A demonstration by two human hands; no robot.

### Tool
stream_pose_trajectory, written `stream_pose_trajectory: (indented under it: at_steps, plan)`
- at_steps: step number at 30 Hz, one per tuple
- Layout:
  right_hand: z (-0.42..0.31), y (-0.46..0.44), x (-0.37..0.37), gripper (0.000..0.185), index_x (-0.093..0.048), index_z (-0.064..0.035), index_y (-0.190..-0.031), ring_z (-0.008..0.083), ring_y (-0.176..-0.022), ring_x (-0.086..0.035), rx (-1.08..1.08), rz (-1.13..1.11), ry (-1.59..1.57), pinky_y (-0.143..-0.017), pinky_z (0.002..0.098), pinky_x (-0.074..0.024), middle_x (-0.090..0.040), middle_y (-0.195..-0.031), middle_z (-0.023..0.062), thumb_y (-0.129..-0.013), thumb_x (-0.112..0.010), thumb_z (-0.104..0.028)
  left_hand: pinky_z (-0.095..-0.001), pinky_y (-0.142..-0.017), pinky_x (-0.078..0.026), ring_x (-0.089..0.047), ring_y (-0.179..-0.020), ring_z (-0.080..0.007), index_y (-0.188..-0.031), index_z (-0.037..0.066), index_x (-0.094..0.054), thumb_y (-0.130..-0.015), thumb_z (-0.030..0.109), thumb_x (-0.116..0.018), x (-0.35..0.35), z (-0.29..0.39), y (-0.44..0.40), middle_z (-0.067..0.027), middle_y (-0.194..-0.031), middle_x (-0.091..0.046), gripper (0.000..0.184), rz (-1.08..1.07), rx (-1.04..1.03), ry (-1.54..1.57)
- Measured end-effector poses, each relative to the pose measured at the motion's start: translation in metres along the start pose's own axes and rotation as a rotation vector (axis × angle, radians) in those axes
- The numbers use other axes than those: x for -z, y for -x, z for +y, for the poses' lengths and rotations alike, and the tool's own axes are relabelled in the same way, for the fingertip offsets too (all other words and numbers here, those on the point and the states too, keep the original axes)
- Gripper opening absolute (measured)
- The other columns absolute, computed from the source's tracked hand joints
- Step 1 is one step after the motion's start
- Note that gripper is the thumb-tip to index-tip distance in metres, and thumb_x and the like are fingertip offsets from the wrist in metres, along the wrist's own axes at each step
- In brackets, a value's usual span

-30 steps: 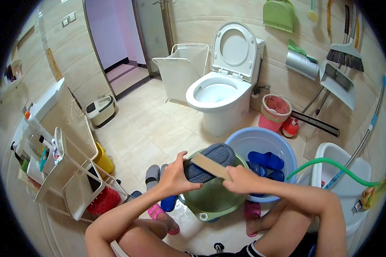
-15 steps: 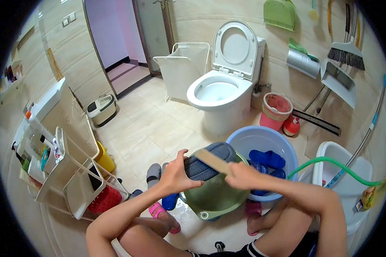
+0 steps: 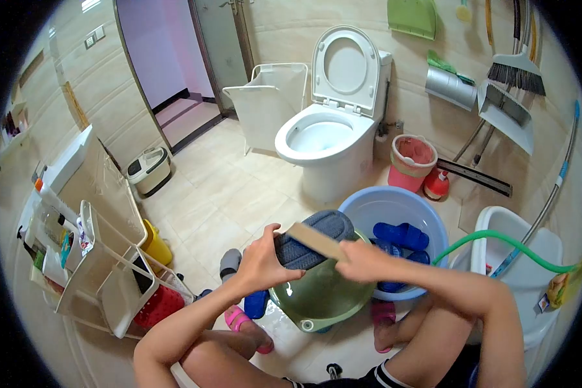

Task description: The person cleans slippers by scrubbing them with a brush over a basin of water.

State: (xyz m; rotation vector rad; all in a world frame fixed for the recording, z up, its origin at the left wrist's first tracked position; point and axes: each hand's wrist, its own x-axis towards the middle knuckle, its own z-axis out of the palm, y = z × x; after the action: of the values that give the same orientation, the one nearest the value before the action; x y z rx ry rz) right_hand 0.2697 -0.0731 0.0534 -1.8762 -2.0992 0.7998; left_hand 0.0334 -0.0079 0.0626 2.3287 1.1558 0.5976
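A grey-blue slipper (image 3: 334,225) is held over a green basin (image 3: 323,304) that has water in it. My left hand (image 3: 262,264) grips the slipper's near left end, thumb and fingers on opposite edges. In my right hand (image 3: 366,262) is a wooden scrubbing brush (image 3: 315,242), its flat back upward and lying across the slipper; any bristles are hidden beneath. To the right, a light blue basin (image 3: 394,194) contains several blue slippers (image 3: 404,237).
A green hose (image 3: 478,237) reaches the blue basin from the right. Beyond stand a toilet (image 3: 330,136), pink bucket (image 3: 412,165) and red bottle (image 3: 436,186). Grey slippers (image 3: 230,261) and a blue slipper (image 3: 256,304) lie left of the green basin, beside a storage rack (image 3: 119,284).
The brush has shifted slightly along the slipper toward its lower left, my right hand moving with it. My left hand keeps its grip. The camera view has shifted a little.
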Motion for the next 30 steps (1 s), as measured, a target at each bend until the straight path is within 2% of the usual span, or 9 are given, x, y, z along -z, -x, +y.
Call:
stream_pose_trajectory:
  at_steps: [4,7,10,14,19,23,24,26,30]
  plan:
    - [0.056,-0.028,0.009,0.037,-0.062,0.0076,-0.098,0.044,-0.083,-0.064,-0.113,0.088,0.045,-0.076,0.0505,-0.0518,-0.063,-0.084,0.0315,-0.077,-0.055,-0.022,-0.0402,-0.082,-0.051,-0.065,-0.09,-0.0374,-0.126,-0.009,-0.037,-0.053,0.038,-0.081,0.002,0.001,0.001,-0.0259,-0.105,-0.063,0.098,-0.008,0.034,-0.032]
    - [0.048,-0.026,0.002,0.039,-0.061,0.0094,-0.097,0.0456,-0.086,-0.063,-0.192,0.097,0.048,-0.078,0.0508,-0.051,-0.063,-0.087,0.0318,-0.077,-0.056,-0.023,-0.0402,-0.083,-0.051,-0.064,-0.093,-0.0377,-0.128,-0.009,-0.036,-0.053,0.039,-0.081,-0.001,-0.001,0.001,-0.0266,-0.107,-0.062,0.1,-0.029,0.034,-0.04]
    - [0.001,-0.002,-0.009,0.037,-0.06,0.0096,-0.093,0.0482,-0.084,-0.063,-0.012,0.076,0.02,-0.079,0.0509,-0.0512,-0.063,-0.087,0.0316,-0.076,-0.057,-0.024,-0.0407,-0.084,-0.05,-0.064,-0.094,-0.0383,-0.13,-0.008,-0.033,-0.053,0.039,-0.081,-0.003,-0.003,0.002,-0.0275,-0.107,-0.061,0.102,-0.039,0.016,-0.032]
    - [-0.005,0.003,-0.013,0.037,-0.061,0.0097,-0.092,0.0475,-0.083,-0.063,0.028,0.058,-0.006,-0.077,0.05,-0.0519,-0.063,-0.087,0.0322,-0.076,-0.057,-0.024,-0.0413,-0.085,-0.05,-0.063,-0.094,-0.0393,-0.132,-0.007,-0.028,-0.053,0.038,-0.082,-0.002,0.001,0.003,-0.0287,-0.108,-0.061,0.106,-0.077,0.036,-0.013]
    - [0.048,-0.022,0.013,0.035,-0.062,0.0102,-0.084,0.0438,-0.079,-0.065,-0.201,0.09,0.024,-0.073,0.0489,-0.0524,-0.063,-0.079,0.0318,-0.076,-0.056,-0.024,-0.0412,-0.084,-0.051,-0.064,-0.093,-0.0395,-0.132,-0.007,-0.028,-0.054,0.037,-0.082,-0.001,-0.005,0.008,-0.0289,-0.108,-0.06,0.105,-0.054,0.019,-0.017]
    - [0.023,-0.013,-0.001,0.035,-0.061,0.0109,-0.088,0.0448,-0.078,-0.064,-0.061,-0.024,-0.073,-0.073,0.0485,-0.0518,-0.062,-0.078,0.0326,-0.077,-0.056,-0.022,-0.0409,-0.084,-0.051,-0.064,-0.093,-0.0396,-0.132,-0.007,-0.028,-0.054,0.036,-0.083,0.005,-0.004,0.009,-0.0284,-0.108,-0.061,0.105,-0.037,0.059,-0.012]
    - [0.013,-0.006,-0.012,0.036,-0.06,0.0104,-0.093,0.0456,-0.08,-0.064,0.083,0.065,-0.092,-0.073,0.0488,-0.0517,-0.062,-0.08,0.0333,-0.077,-0.056,-0.021,-0.0409,-0.084,-0.051,-0.064,-0.093,-0.0396,-0.132,-0.007,-0.028,-0.054,0.036,-0.083,0.005,-0.006,0.009,-0.0284,-0.108,-0.061,0.105,-0.038,0.056,-0.012]
    - [-0.016,0.007,-0.019,0.036,-0.06,0.0098,-0.093,0.0458,-0.082,-0.064,0.114,-0.011,-0.094,-0.074,0.0497,-0.0518,-0.062,-0.082,0.0336,-0.078,-0.056,-0.023,-0.0408,-0.084,-0.051,-0.063,-0.094,-0.0394,-0.132,-0.007,-0.028,-0.053,0.035,-0.083,0.005,-0.009,0.007,-0.0276,-0.108,-0.061,0.105,0.023,0.017,0.001]
    - [0.004,0.0,-0.012,0.037,-0.059,0.0081,-0.092,0.0459,-0.084,-0.064,-0.006,0.039,0.067,-0.077,0.0507,-0.0521,-0.063,-0.087,0.0316,-0.08,-0.056,-0.026,-0.0402,-0.083,-0.051,-0.064,-0.092,-0.0383,-0.132,-0.007,-0.029,-0.053,0.033,-0.083,0.006,-0.007,0.009,-0.0262,-0.106,-0.062,0.104,0.015,0.021,0.012]
